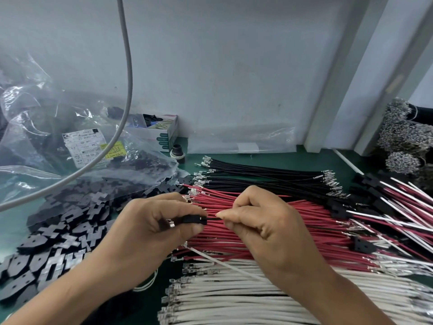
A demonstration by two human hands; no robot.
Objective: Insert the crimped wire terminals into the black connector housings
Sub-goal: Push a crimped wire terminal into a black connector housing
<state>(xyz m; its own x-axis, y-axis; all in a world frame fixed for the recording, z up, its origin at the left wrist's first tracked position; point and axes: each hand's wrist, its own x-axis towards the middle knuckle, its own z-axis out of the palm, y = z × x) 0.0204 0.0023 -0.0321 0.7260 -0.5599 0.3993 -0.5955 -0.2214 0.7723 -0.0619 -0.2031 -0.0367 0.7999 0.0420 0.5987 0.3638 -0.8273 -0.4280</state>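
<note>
Readable print only on the white label (84, 146) stuck to the clear plastic bag (46, 118): "PCS", a code like "MG20260528", partly blurred digits. Handwritten marks on the yellow sticker (116, 148) beside it, too smeared to read. Nothing legible on the small carton (164, 134).

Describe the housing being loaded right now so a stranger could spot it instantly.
Start at the red wires across the middle of the green bench. Above them the two hands meet; the left hand pinches a small black housing. Unlike the loose pile at left, it is lifted, with a wire entering from the right hand.
</note>
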